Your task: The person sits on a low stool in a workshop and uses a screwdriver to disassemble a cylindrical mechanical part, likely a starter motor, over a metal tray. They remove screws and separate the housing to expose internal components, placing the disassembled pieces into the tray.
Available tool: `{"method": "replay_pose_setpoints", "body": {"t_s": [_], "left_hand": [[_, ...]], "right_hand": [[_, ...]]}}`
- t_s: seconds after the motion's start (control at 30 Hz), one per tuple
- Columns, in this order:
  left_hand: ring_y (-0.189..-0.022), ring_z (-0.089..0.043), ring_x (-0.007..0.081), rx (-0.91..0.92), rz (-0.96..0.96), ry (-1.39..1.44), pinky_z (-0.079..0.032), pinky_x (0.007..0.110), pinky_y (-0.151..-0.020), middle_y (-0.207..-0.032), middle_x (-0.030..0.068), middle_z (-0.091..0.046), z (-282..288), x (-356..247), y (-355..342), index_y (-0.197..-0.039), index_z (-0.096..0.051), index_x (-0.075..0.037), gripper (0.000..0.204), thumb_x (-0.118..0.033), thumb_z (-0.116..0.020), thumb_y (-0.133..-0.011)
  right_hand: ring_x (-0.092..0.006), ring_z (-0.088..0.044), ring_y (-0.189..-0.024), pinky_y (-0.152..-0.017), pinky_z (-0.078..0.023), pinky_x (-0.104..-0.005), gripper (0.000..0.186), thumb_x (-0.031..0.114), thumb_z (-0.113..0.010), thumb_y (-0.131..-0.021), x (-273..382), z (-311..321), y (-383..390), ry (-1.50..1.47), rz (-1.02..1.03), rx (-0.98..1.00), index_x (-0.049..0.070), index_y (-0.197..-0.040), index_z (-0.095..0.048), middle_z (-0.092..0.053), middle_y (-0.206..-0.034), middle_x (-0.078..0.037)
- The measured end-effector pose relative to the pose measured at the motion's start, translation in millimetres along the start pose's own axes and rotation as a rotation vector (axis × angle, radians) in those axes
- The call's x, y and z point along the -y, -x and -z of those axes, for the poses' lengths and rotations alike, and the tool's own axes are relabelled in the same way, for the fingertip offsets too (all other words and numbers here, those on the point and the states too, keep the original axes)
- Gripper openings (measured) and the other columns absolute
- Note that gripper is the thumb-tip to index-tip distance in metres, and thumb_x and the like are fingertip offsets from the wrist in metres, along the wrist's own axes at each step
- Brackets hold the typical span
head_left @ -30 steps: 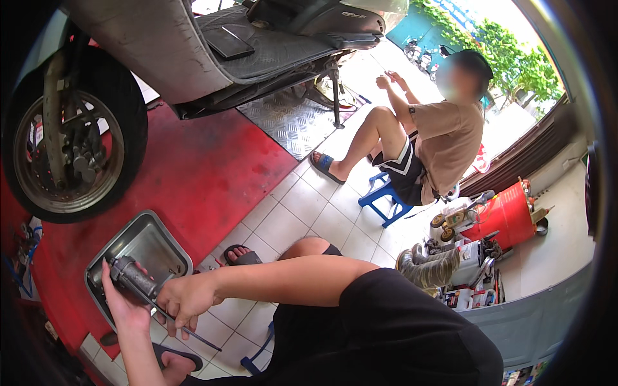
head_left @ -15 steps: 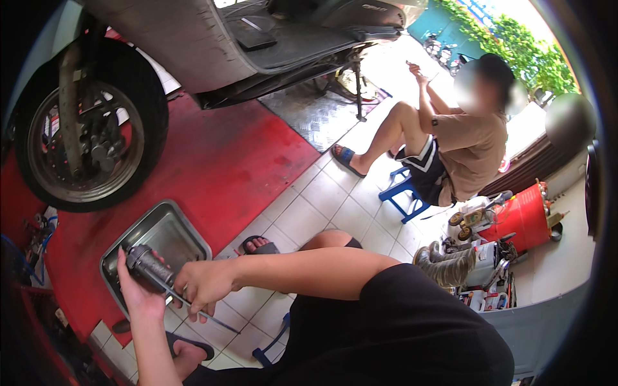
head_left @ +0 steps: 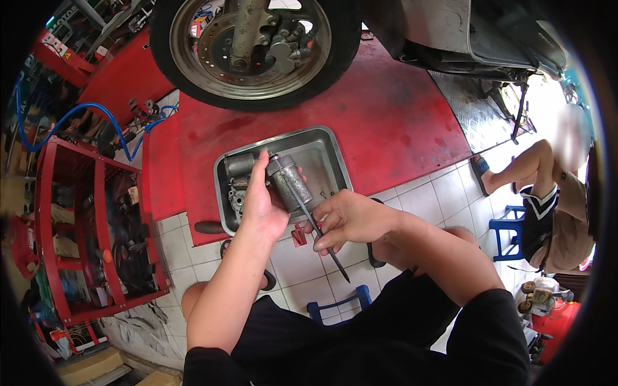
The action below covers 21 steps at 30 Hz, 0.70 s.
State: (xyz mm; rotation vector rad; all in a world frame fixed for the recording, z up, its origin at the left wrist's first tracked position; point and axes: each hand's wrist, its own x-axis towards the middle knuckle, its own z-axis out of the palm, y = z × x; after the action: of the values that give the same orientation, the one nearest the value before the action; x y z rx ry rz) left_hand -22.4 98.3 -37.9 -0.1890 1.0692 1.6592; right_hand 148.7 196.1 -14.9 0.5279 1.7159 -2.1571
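Note:
My left hand [head_left: 265, 209] is wrapped round a grey metal cylinder [head_left: 295, 186] that looks like a small motor body, tilted above a steel tray [head_left: 342, 156]. In my right hand [head_left: 357, 222] a thin dark rod [head_left: 336, 261] is pinched between the fingers. Its pointed end sticks out toward me, and its other end lies along the cylinder's side; whether the two are joined I cannot tell. Inside the tray, to the left, are another metal cylinder [head_left: 239, 165] and a casting with holes [head_left: 236, 201]. Small bolts [head_left: 326, 195] lie near its right side.
A motorbike's front wheel [head_left: 257, 96] stands beyond the tray on a red platform [head_left: 399, 128]. A dark handle [head_left: 208, 227] sticks out beside the tray. At left is a red shelf cart [head_left: 106, 219]; a blue stool [head_left: 341, 302] is beneath me. Another person sits at right.
My view has swung left, so the tray and hands now appear nearer the middle. Both hands keep hold of the cylinder and rod. The seated person appears farther right.

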Motion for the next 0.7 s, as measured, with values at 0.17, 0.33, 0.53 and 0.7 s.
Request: {"method": "replay_pose_setpoints", "body": {"t_s": [0.17,0.33,0.53,0.7], "left_hand": [[-0.088,-0.065,0.0252,0.003,0.018,-0.007,-0.053,0.039,-0.084,-0.094,0.0107,-0.068,-5.0,-0.3,1.9,-0.106,-0.062,-0.009,0.050,-0.057,-0.058,-0.094],[-0.088,-0.065,0.0250,-0.004,0.042,-0.001,-0.053,0.039,-0.084,-0.094,0.0107,-0.068,-4.6,0.7,0.1,-0.107,-0.062,-0.009,0.050,-0.057,-0.057,-0.095],[-0.087,-0.066,0.0252,0.005,0.029,-0.014,-0.053,0.039,-0.083,-0.094,0.0108,-0.068,-3.6,-0.9,0.8,-0.107,-0.062,-0.008,0.050,-0.057,-0.056,-0.095],[-0.087,-0.066,0.0255,0.009,0.032,0.005,-0.053,0.039,-0.083,-0.095,0.0114,-0.069,-1.0,-0.4,-1.2,-0.106,-0.062,-0.008,0.050,-0.056,-0.057,-0.095]], "right_hand": [[-0.0168,-0.071,-0.080,-0.068,-0.055,-0.0280,0.024,0.008,-0.073,-0.089,3.8,4.9,3.2,0.164,-0.009,-0.007,-0.007,-0.106,-0.066,-0.073,-0.088,-0.012],[-0.0140,-0.069,-0.073,-0.065,-0.054,-0.0277,0.030,0.013,-0.079,-0.084,-1.6,-1.2,2.8,-0.128,0.071,0.013,-0.005,-0.104,-0.067,-0.072,-0.084,-0.010],[-0.0142,-0.069,-0.080,-0.075,-0.055,-0.0288,0.026,0.012,-0.076,-0.087,10.7,3.7,2.9,0.222,-0.014,0.008,-0.005,-0.106,-0.067,-0.073,-0.091,-0.011],[-0.0134,-0.067,-0.074,-0.070,-0.055,-0.0292,0.026,0.014,-0.078,-0.086,-5.5,0.1,-0.9,-0.028,0.114,0.034,-0.004,-0.101,-0.068,-0.071,-0.084,-0.008]]}}
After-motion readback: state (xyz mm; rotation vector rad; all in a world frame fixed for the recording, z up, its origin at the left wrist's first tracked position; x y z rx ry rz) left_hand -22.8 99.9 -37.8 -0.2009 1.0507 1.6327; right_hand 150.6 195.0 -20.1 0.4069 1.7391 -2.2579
